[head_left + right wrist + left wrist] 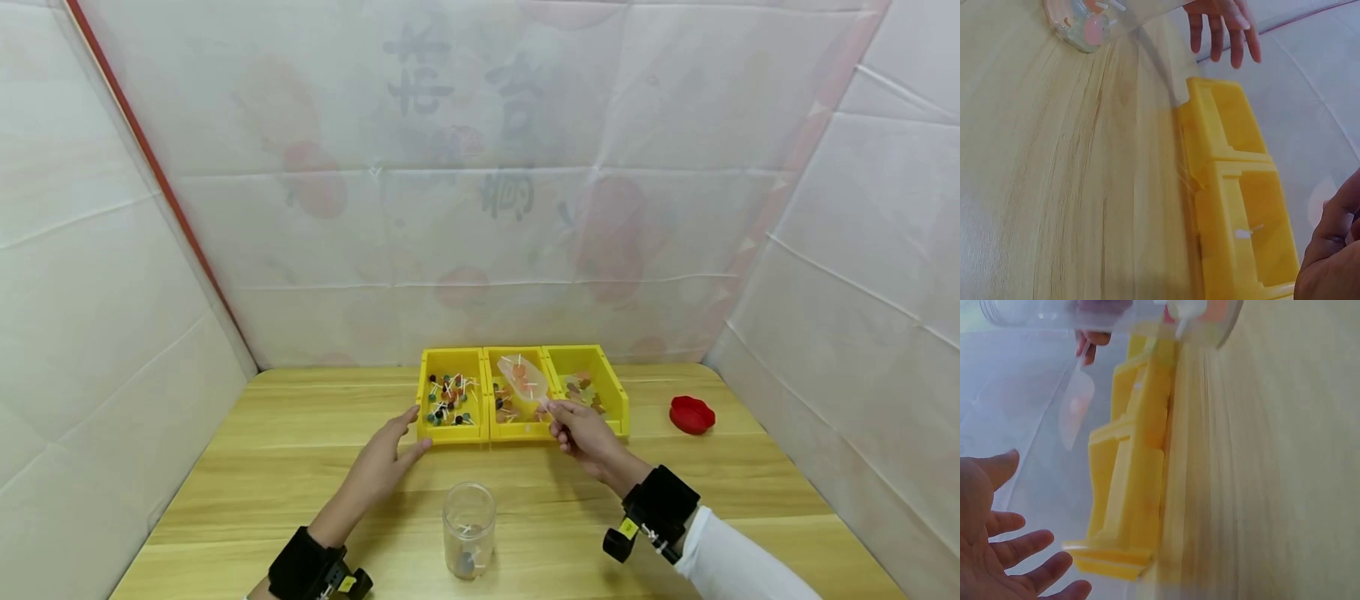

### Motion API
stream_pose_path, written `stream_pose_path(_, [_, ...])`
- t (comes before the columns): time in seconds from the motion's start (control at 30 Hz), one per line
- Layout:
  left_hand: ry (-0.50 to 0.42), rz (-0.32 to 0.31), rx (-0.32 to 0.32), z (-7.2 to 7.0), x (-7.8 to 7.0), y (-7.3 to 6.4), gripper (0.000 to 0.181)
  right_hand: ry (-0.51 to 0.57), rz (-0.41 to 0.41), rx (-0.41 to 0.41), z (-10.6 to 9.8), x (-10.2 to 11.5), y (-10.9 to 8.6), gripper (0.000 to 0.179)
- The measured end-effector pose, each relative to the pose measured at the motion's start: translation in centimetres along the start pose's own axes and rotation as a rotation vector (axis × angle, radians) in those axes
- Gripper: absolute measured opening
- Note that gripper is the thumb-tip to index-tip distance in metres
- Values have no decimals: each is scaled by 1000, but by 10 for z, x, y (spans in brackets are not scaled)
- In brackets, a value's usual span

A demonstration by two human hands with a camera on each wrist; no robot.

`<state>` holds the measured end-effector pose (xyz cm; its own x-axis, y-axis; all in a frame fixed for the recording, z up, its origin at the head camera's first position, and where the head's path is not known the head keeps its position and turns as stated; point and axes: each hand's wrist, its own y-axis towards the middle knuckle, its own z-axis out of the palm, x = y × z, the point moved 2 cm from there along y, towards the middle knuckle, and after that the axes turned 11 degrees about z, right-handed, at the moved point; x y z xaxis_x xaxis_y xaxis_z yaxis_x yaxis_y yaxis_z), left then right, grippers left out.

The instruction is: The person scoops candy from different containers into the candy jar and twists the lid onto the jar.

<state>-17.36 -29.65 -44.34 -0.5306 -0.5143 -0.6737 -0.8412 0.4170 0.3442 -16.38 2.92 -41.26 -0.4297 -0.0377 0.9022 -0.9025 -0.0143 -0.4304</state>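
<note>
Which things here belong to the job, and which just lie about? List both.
In the job:
scoop, loaded, in the right hand
yellow bins and their small pieces
clear jar, holding some

Seemingly just lying about:
red dish or lid

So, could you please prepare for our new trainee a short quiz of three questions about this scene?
1. Which hand holds the scoop?
2. How many yellow bins stand in the row?
3. True or false: the red object lies inside one of the bins.

Key:
1. The right hand.
2. Three.
3. False; the red object is on the table, beyond the right end of the row.
</note>
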Motion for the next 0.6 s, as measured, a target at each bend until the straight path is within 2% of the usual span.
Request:
stream_pose_path(0.1, [-41,28,15,-1,-7,-5,62,-19,3,11,-1,4,-5,41])
stream_pose_path(0.23, [-133,96,65,-3,-17,-12,63,-53,-6,52,-3,9,-14,42])
stream_pose_path(0.47, [-302,267,244,-3,-33,-22,59,-148,-44,137,-10,19,-28,47])
stream_pose_path(0.6, [-397,359,347,1,-37,-24,62,-180,-45,166,-14,23,-38,44])
